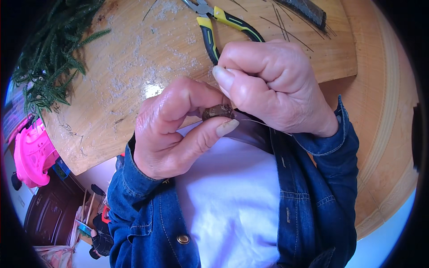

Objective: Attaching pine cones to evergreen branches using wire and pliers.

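One small, rough, brown, rounded piece (217, 112) sits pinched between thumb and forefinger of the left grip (165, 129); the right grip (277, 85), just beside it, is clenched, any contents hidden. One thin wire (263, 124) curves below the right grip. Beyond, on the wooden counter (107, 138), lie one pair of yellow-and-black-handled pliers (206, 35) and several dark wires (286, 33); feathery green sprigs (53, 67) lie left of the left grip

Forearms (333, 152) angled inward, hands close together. Left hand (172, 129) in a pinch: index finger (196, 94) curled above, thumb (201, 139) extended below. Right hand (272, 85) farther forward, fingers (252, 56) folded fist-like, its thumb against them.
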Demonstrator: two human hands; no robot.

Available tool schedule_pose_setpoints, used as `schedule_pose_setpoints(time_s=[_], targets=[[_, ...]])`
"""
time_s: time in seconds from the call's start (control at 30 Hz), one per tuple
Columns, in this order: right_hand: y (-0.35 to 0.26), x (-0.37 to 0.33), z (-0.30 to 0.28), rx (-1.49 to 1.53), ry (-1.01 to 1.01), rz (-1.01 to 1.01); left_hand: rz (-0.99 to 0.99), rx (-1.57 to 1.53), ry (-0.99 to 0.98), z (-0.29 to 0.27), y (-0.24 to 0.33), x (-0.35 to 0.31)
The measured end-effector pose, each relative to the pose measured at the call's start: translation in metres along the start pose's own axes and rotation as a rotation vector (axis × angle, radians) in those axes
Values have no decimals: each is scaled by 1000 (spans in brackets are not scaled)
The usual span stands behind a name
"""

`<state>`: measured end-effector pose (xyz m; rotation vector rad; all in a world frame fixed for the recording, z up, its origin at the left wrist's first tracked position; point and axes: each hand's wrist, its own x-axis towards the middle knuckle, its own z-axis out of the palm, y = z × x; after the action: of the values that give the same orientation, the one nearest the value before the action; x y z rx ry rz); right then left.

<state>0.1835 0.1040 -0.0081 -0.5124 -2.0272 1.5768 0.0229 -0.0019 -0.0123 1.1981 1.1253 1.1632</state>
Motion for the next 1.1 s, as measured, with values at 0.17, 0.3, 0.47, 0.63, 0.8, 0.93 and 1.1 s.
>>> schedule_pose_setpoints(time_s=[0.17, 0.3, 0.47, 0.63, 0.8, 0.93, 1.1], targets=[[-3, -1, 6, 117, 98, 80, -98, -85, -85, -9, 8, -2], [-2, -1, 9, 61, 137, 56, -128, -112, -93, -13, 7, -3], [0, 0, 17, -89, 231, -7, 71, 165, -144, -18, 3, -1], [3, 3, 22, -159, 306, -82, 55, 391, -100, -16, 15, 3], [3, 1, 24, -212, 330, -117, -11, 452, -115, -17, 23, 3], [1, 2, 26, -205, 324, -122, 59, 385, -57, -20, 10, -2], [1, 3, 32, -276, 367, -177, 260, 652, -84, -17, 19, 7]])
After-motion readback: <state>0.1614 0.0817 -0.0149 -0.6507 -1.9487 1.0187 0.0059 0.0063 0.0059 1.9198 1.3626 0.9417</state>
